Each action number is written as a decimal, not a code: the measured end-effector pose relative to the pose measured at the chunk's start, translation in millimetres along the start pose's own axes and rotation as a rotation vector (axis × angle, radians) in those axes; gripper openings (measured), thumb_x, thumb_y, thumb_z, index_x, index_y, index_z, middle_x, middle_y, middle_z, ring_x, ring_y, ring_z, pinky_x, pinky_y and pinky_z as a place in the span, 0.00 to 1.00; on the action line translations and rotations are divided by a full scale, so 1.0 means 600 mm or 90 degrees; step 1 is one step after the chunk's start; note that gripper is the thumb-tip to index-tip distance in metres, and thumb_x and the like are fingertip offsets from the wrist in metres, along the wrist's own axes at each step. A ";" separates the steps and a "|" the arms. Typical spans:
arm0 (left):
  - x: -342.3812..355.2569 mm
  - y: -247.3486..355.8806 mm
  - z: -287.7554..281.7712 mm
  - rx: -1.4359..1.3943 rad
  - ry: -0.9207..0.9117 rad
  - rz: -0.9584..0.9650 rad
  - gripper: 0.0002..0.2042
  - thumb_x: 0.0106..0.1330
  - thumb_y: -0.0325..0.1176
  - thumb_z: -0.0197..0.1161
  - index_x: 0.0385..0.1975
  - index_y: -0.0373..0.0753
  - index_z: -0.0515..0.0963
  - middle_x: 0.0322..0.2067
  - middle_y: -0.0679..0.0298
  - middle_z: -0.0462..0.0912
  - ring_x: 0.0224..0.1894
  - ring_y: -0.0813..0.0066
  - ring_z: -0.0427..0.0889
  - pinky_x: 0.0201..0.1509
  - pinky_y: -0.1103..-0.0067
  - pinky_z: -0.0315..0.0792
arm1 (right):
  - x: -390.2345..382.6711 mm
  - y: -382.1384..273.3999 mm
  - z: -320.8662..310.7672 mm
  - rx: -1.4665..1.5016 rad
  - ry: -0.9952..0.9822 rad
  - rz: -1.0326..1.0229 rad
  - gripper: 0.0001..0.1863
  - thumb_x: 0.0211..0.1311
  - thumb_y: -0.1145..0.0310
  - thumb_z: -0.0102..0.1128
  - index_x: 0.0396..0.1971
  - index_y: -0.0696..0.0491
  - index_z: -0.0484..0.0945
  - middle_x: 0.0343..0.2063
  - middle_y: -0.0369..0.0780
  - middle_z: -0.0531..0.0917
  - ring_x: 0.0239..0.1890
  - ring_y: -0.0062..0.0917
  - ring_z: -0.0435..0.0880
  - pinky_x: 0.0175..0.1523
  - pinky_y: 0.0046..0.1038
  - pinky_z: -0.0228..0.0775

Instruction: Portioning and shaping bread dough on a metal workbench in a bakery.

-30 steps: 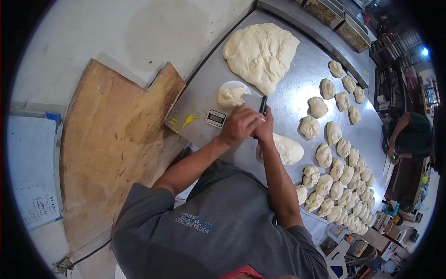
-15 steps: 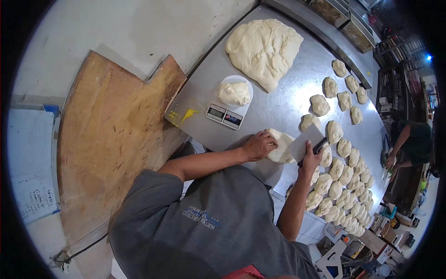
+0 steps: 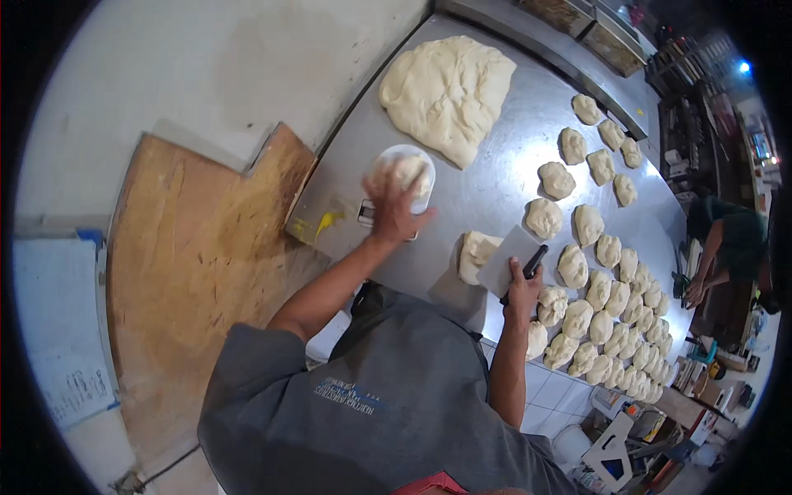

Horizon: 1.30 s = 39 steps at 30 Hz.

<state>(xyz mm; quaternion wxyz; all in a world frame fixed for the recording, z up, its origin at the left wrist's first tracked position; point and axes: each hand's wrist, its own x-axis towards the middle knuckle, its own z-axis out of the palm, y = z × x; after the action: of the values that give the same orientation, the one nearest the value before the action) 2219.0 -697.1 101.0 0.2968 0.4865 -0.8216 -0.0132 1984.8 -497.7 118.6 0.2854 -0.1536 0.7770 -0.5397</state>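
Note:
My left hand [image 3: 391, 202], smeared by motion, is over the kitchen scale [image 3: 365, 213] with its fingers apart and thumb stretched out. Under the fingers, a lump of dough [image 3: 412, 172] rests on the scale's white plate; whether they touch it I cannot tell. Closed round the black handle of a dough scraper, my right hand [image 3: 523, 292] holds its flat metal blade [image 3: 510, 256] against or just over the right side of a loose dough piece [image 3: 476, 256] near the table's front edge. The blade covers part of that piece.
A big slab of dough [image 3: 450, 95] lies at the back of the steel table [image 3: 330, 186]. Many portioned dough balls [image 3: 609, 250] spread across its right side. Left stands a wooden board [image 3: 198, 272]. Another person [image 3: 730, 247] works at far right.
My left hand has left the loose dough piece and moved left and away to the scale. My right hand, still holding the scraper, has shifted slightly left with the blade over that piece.

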 end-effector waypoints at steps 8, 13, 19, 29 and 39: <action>0.050 -0.084 0.069 -0.221 0.042 0.045 0.29 0.48 0.43 0.85 0.51 0.43 0.82 0.52 0.59 0.82 0.56 0.55 0.79 0.63 0.65 0.73 | -0.005 -0.009 0.049 0.071 -0.055 0.006 0.25 0.66 0.68 0.68 0.59 0.61 0.74 0.44 0.48 0.85 0.39 0.30 0.83 0.47 0.29 0.77; 0.098 -0.103 0.065 -0.548 0.140 -0.342 0.21 0.67 0.35 0.72 0.57 0.36 0.80 0.46 0.56 0.87 0.47 0.61 0.83 0.53 0.74 0.77 | 0.014 -0.024 0.051 0.097 -0.070 0.058 0.25 0.66 0.69 0.68 0.60 0.61 0.73 0.45 0.48 0.85 0.40 0.31 0.84 0.48 0.30 0.77; 0.142 -0.134 0.063 -0.665 0.067 -0.426 0.15 0.79 0.37 0.58 0.56 0.36 0.83 0.53 0.59 0.85 0.50 0.66 0.82 0.57 0.75 0.75 | 0.048 -0.030 0.023 0.168 -0.038 0.128 0.25 0.66 0.71 0.69 0.60 0.61 0.74 0.46 0.48 0.85 0.41 0.31 0.85 0.48 0.30 0.79; 0.522 0.224 0.126 -0.679 0.072 0.079 0.12 0.70 0.23 0.61 0.51 0.34 0.84 0.53 0.58 0.85 0.53 0.66 0.83 0.61 0.75 0.74 | 0.144 -0.106 -0.027 0.208 0.046 0.175 0.24 0.66 0.70 0.69 0.59 0.61 0.74 0.47 0.48 0.85 0.42 0.31 0.84 0.50 0.31 0.77; 0.756 0.335 0.597 -0.223 -0.007 0.084 0.20 0.68 0.34 0.65 0.60 0.39 0.80 0.64 0.55 0.78 0.64 0.52 0.75 0.67 0.63 0.69 | 0.181 -0.089 -0.108 0.131 0.185 0.185 0.24 0.68 0.69 0.69 0.61 0.58 0.75 0.46 0.44 0.86 0.40 0.25 0.82 0.49 0.25 0.75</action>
<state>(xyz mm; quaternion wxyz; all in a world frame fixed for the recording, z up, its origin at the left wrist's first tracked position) 1721.7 -1053.3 84.2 0.3726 0.3722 -0.8386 -0.1391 1855.6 -528.1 154.2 0.2595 0.0688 0.7645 -0.5860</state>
